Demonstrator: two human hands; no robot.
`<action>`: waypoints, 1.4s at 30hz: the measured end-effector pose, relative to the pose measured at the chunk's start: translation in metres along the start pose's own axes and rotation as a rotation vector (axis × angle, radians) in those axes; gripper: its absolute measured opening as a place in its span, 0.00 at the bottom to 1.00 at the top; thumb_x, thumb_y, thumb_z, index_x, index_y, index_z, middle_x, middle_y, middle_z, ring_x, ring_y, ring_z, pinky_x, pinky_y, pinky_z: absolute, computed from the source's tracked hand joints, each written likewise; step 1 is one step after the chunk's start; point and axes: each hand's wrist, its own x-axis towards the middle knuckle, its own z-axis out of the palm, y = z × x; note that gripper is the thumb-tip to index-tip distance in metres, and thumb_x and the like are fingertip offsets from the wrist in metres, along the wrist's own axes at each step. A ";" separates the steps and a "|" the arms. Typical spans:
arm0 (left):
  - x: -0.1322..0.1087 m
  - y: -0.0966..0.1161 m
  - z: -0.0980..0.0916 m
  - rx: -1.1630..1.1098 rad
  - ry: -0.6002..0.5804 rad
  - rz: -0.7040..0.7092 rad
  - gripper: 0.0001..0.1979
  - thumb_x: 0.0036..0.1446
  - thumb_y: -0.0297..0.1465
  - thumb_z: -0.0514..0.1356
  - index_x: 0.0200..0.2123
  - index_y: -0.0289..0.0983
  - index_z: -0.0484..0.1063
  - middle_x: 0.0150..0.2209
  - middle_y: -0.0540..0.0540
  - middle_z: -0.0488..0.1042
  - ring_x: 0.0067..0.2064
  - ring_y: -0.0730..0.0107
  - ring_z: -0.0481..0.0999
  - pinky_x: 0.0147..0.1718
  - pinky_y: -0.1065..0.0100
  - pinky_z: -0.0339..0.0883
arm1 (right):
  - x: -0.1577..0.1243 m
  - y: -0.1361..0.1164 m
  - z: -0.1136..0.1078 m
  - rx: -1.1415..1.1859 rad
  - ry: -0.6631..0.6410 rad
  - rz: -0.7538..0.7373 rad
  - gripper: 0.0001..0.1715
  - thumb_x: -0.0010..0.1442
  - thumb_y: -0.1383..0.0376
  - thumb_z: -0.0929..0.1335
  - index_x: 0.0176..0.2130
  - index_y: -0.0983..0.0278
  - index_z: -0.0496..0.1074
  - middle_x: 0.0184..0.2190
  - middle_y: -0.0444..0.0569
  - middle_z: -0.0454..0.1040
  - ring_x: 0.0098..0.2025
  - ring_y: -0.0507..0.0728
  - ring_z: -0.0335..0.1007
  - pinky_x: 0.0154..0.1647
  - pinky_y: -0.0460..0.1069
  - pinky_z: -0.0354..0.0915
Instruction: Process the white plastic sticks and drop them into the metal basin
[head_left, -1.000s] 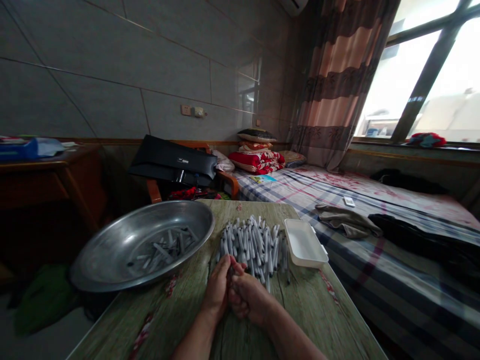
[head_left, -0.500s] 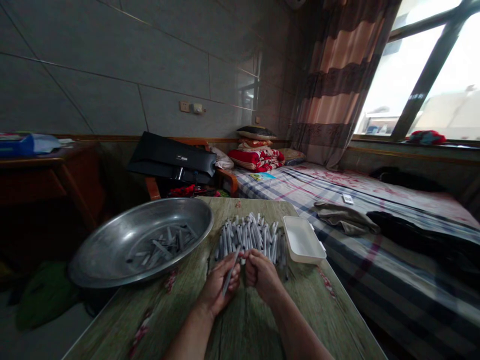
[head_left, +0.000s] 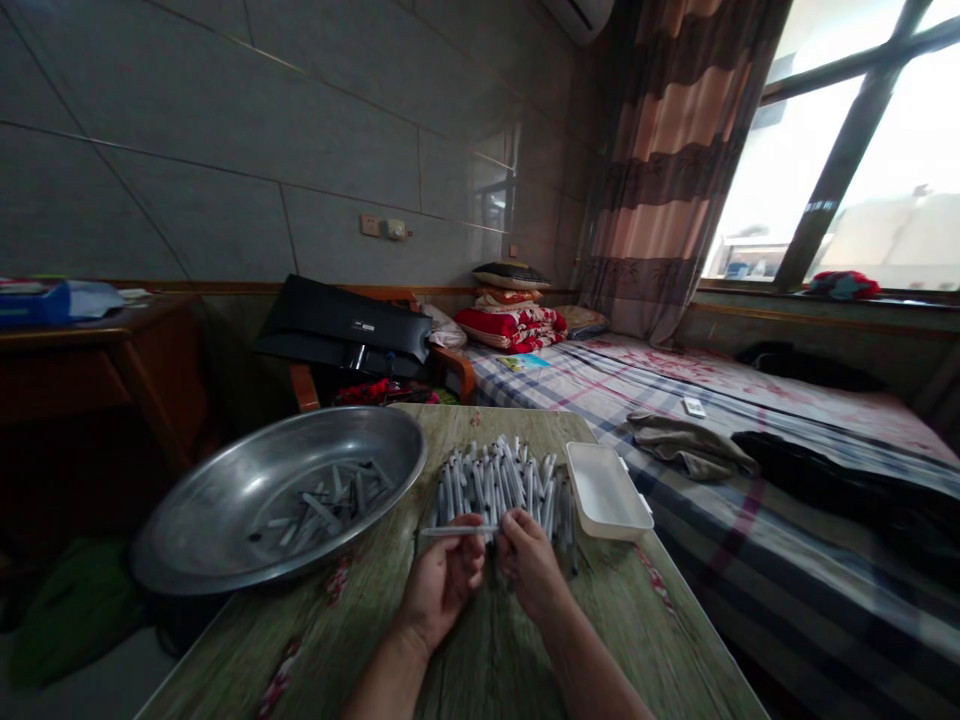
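A slim, whitish pen-like tube point(head_left: 454, 531) lies nearly level across the front of the pile. My left hand point(head_left: 444, 582) holds it between thumb and fingers, with the palm partly turned up. At its right end, the fingertips of my right hand point(head_left: 527, 560) are pinched together on the tube; what exactly lies between them is hidden. Just beyond both hands spreads a pile of similar tubes point(head_left: 499, 475), many with dark ends. To the left, more loose tubes point(head_left: 330, 505) lie in a wide metal basin point(head_left: 217, 480).
A white plastic box point(head_left: 609, 490) sits at the right edge of the wood-patterned table point(head_left: 480, 660). Beyond the table is a chair with a black flat object point(head_left: 345, 325) on it. A bed point(head_left: 645, 385) with folded bedding runs along the right.
The tube in my left hand has swung from steeply tilted to nearly level, and its right end now meets my right fingertips. The camera view has tipped up slightly.
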 end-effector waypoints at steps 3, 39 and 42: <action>0.000 -0.003 0.003 0.241 0.098 0.142 0.18 0.47 0.32 0.66 0.42 0.36 0.73 0.28 0.51 0.74 0.26 0.74 0.71 0.22 0.74 0.62 | -0.001 -0.001 0.001 0.002 0.040 -0.009 0.27 0.44 0.48 0.74 0.30 0.61 0.59 0.14 0.33 0.61 0.12 0.43 0.42 0.11 0.40 0.38; 0.007 -0.002 0.000 0.338 0.263 0.383 0.19 0.43 0.46 0.68 0.29 0.35 0.74 0.27 0.47 0.77 0.29 0.67 0.75 0.32 0.66 0.68 | -0.009 -0.001 0.011 -0.199 -0.033 0.035 0.20 0.51 0.48 0.67 0.32 0.61 0.62 0.18 0.35 0.60 0.12 0.44 0.43 0.12 0.42 0.39; 0.007 -0.002 0.000 0.366 0.264 0.400 0.19 0.43 0.46 0.68 0.29 0.35 0.75 0.26 0.48 0.76 0.27 0.68 0.73 0.31 0.68 0.67 | -0.009 0.001 0.009 -0.314 -0.021 -0.037 0.24 0.53 0.45 0.66 0.24 0.63 0.62 0.15 0.37 0.59 0.15 0.45 0.48 0.14 0.42 0.43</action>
